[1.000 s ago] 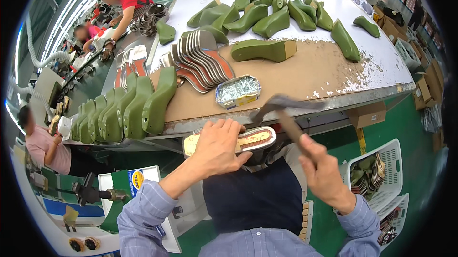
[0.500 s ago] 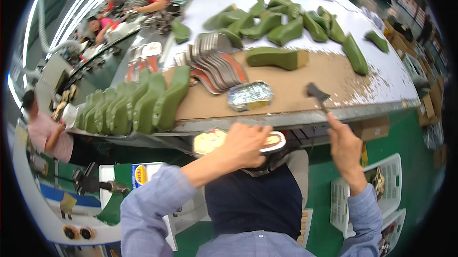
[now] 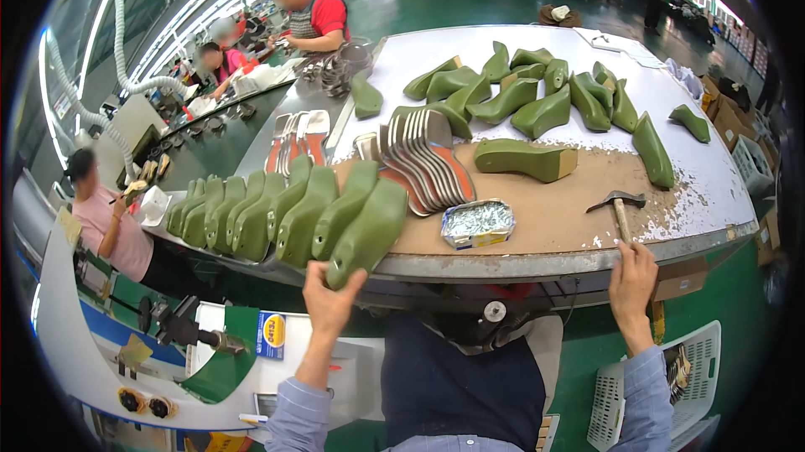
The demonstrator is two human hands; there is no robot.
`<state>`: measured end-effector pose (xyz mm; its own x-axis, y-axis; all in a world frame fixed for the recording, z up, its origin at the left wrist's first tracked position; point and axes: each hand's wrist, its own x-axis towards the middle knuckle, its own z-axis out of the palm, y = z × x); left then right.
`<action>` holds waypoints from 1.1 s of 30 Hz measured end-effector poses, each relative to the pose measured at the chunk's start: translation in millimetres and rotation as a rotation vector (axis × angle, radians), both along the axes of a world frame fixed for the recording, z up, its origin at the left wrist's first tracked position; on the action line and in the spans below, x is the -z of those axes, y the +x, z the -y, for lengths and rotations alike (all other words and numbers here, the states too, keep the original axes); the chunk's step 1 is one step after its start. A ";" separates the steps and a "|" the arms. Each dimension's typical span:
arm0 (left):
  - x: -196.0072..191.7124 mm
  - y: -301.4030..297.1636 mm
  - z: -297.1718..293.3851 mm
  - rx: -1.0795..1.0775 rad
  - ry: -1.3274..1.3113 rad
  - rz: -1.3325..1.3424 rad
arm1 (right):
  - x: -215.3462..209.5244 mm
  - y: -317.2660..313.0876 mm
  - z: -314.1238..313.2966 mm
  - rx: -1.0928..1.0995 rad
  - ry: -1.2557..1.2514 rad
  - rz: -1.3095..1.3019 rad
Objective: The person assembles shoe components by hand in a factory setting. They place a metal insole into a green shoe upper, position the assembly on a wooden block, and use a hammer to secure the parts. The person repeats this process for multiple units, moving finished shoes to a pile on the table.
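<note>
My left hand (image 3: 329, 299) grips the narrow end of a green shoe last (image 3: 371, 221) at the table's front edge. That last leans against the right end of a row of upright green lasts (image 3: 239, 210). In my right hand (image 3: 633, 277) is the wooden handle of a hammer (image 3: 620, 209), its dark head on or just above the brown board. Between the hands sits a small container of shiny metal bits (image 3: 478, 223), perhaps tacks. Behind it a fan of curved grey and orange insole pieces (image 3: 429, 163) stands on the board.
Beyond, a single green last (image 3: 527, 160) lies on the brown board (image 3: 537, 205). More lasts (image 3: 503, 100) are scattered across the white tabletop (image 3: 402, 54). A metal post (image 3: 495, 311) stands by my knees. White crates (image 3: 700, 372) are at lower right, a machine (image 3: 180, 326) at lower left. Other people work at far left.
My left hand has moved left and forward from my lap, where it was on a last with a pale sole, to the row. The hammer has come down and right toward the board.
</note>
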<state>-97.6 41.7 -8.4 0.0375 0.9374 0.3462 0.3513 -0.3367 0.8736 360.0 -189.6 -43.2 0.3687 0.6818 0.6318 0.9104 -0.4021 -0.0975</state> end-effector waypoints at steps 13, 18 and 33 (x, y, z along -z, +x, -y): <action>-41.3 24.9 -49.2 -0.130 0.025 -0.537 | -46.0 -77.9 -180.1 -0.460 0.113 -0.372; -75.4 24.8 -208.5 -0.161 0.494 -0.637 | -30.1 -11.1 -144.5 -0.190 0.076 -0.316; 16.7 36.0 -445.6 -0.339 -0.126 -0.997 | -48.2 52.9 -246.2 -0.287 -0.355 -0.246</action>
